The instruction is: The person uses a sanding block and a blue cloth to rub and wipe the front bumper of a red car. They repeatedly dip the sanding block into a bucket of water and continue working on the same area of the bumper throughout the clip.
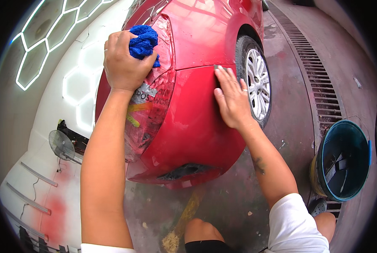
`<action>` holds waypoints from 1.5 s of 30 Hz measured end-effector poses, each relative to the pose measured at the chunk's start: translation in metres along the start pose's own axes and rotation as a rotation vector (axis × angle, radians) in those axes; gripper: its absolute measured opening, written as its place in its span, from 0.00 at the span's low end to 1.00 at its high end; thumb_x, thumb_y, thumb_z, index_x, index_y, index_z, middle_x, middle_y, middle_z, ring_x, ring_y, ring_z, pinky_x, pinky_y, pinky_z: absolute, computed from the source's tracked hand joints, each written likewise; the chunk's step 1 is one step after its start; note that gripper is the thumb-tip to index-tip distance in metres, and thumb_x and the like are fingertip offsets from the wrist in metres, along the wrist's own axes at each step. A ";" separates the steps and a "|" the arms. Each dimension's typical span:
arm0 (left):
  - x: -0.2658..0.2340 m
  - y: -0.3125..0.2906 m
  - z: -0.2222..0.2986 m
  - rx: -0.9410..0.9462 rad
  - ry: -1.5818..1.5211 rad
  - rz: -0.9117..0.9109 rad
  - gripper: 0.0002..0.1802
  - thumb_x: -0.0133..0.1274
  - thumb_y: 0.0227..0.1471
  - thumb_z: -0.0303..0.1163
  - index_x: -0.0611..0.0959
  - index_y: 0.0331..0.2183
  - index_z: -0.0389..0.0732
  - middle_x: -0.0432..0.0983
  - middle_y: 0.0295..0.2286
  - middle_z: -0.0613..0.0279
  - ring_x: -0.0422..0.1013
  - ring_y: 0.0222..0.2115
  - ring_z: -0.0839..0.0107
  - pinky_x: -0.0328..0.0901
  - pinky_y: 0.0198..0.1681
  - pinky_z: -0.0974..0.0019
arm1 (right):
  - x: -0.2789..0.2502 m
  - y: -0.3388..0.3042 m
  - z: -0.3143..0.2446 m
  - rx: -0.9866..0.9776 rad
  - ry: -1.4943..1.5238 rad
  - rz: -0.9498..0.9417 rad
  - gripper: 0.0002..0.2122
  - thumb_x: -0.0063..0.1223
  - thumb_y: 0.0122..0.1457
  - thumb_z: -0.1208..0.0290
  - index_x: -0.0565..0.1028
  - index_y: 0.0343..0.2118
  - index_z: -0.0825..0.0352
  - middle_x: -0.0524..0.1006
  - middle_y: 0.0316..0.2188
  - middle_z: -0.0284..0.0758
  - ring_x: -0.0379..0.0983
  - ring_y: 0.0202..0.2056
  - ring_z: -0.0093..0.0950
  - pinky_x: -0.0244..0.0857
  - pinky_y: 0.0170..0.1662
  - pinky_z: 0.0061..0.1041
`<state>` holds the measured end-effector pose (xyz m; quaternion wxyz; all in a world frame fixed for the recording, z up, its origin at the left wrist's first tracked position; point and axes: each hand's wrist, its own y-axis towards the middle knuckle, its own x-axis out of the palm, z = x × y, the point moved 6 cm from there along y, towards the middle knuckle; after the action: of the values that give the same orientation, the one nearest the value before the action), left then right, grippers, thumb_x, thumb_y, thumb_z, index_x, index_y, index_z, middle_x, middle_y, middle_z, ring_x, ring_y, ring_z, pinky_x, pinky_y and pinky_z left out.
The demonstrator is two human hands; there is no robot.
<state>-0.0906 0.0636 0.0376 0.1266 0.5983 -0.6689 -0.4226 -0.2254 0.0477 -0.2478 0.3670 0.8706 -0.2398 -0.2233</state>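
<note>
My left hand [123, 59] is closed round a crumpled blue cloth [142, 41], resting against the masked headlight area [154, 103] of a red car. Clear film, silver tape and yellow strips cover that area. On the red bumper [192, 114], close to the wheel arch, my right hand [232, 97] lies with its fingers nearly straight and together. A thin dark piece that looks like sandpaper [216, 67] peeks out at the fingertips, pressed on the paint near the panel seam. Most of it is hidden under the fingers.
The front wheel [256, 80] stands just right of my right hand. A dark teal bucket [343, 160] with things in it sits beside the floor grate [313, 63]. At left is a standing fan [62, 144]. A dark opening [186, 171] shows low in the bumper.
</note>
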 end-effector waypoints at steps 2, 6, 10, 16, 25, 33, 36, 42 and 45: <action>-0.004 0.000 -0.003 -0.018 0.019 -0.005 0.29 0.76 0.38 0.40 0.80 0.42 0.46 0.78 0.44 0.56 0.75 0.47 0.49 0.72 0.50 0.48 | -0.003 0.000 0.010 0.016 0.090 0.061 0.27 0.45 0.76 0.63 0.63 0.74 0.64 0.63 0.75 0.42 0.53 0.78 0.45 0.46 0.75 0.57; -0.003 -0.007 -0.005 -0.020 0.026 -0.022 0.29 0.75 0.38 0.38 0.79 0.42 0.44 0.78 0.44 0.55 0.75 0.48 0.49 0.72 0.51 0.48 | -0.009 0.004 -0.012 -0.094 0.127 0.118 0.25 0.45 0.75 0.65 0.66 0.72 0.67 0.65 0.73 0.46 0.57 0.76 0.46 0.48 0.75 0.52; -0.003 0.003 0.004 -0.043 0.000 -0.011 0.28 0.73 0.39 0.34 0.78 0.42 0.42 0.78 0.44 0.52 0.75 0.49 0.47 0.70 0.54 0.48 | 0.009 0.004 -0.021 -0.031 0.082 0.143 0.27 0.46 0.74 0.62 0.66 0.71 0.70 0.64 0.74 0.49 0.57 0.75 0.47 0.47 0.75 0.54; -0.004 -0.012 -0.003 -0.015 -0.001 -0.049 0.27 0.73 0.40 0.33 0.78 0.42 0.41 0.78 0.45 0.51 0.75 0.48 0.46 0.71 0.53 0.48 | 0.019 -0.003 -0.096 -0.181 0.118 0.012 0.30 0.48 0.73 0.60 0.63 0.74 0.67 0.61 0.76 0.45 0.55 0.77 0.45 0.45 0.75 0.59; -0.002 -0.010 -0.003 0.016 -0.007 -0.005 0.26 0.73 0.39 0.36 0.80 0.41 0.43 0.78 0.42 0.55 0.75 0.46 0.49 0.71 0.51 0.48 | 0.019 0.001 -0.083 -0.106 0.099 0.072 0.30 0.44 0.75 0.57 0.62 0.73 0.71 0.62 0.75 0.49 0.54 0.77 0.45 0.46 0.74 0.60; -0.003 0.008 0.005 0.017 -0.021 0.035 0.27 0.74 0.40 0.37 0.80 0.42 0.44 0.78 0.43 0.54 0.75 0.46 0.48 0.72 0.51 0.48 | 0.007 -0.008 0.078 0.270 0.157 0.123 0.26 0.39 0.78 0.57 0.65 0.74 0.64 0.58 0.77 0.47 0.49 0.78 0.50 0.43 0.76 0.57; -0.003 -0.011 -0.008 0.012 0.009 0.026 0.27 0.74 0.39 0.41 0.81 0.41 0.47 0.79 0.42 0.58 0.75 0.45 0.50 0.73 0.49 0.48 | 0.004 -0.005 -0.006 0.053 0.321 0.158 0.24 0.43 0.78 0.60 0.68 0.71 0.66 0.61 0.75 0.52 0.54 0.76 0.50 0.46 0.76 0.54; -0.001 -0.008 -0.007 -0.002 0.040 0.042 0.27 0.75 0.40 0.46 0.82 0.41 0.48 0.79 0.41 0.60 0.76 0.44 0.50 0.74 0.48 0.47 | 0.062 -0.175 -0.114 0.063 0.298 -0.020 0.35 0.51 0.72 0.63 0.53 0.78 0.68 0.49 0.79 0.56 0.43 0.79 0.55 0.31 0.77 0.64; 0.001 -0.003 -0.008 -0.010 0.041 0.026 0.28 0.75 0.40 0.46 0.82 0.41 0.49 0.79 0.42 0.60 0.76 0.44 0.50 0.74 0.49 0.47 | 0.060 -0.164 -0.102 0.003 0.218 -0.028 0.34 0.48 0.74 0.60 0.54 0.78 0.67 0.50 0.79 0.54 0.43 0.79 0.55 0.30 0.77 0.63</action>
<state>-0.0835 0.0601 0.0400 0.1488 0.5974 -0.6719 -0.4118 -0.0795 0.1683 -0.3187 0.3863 0.8936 -0.1864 -0.1321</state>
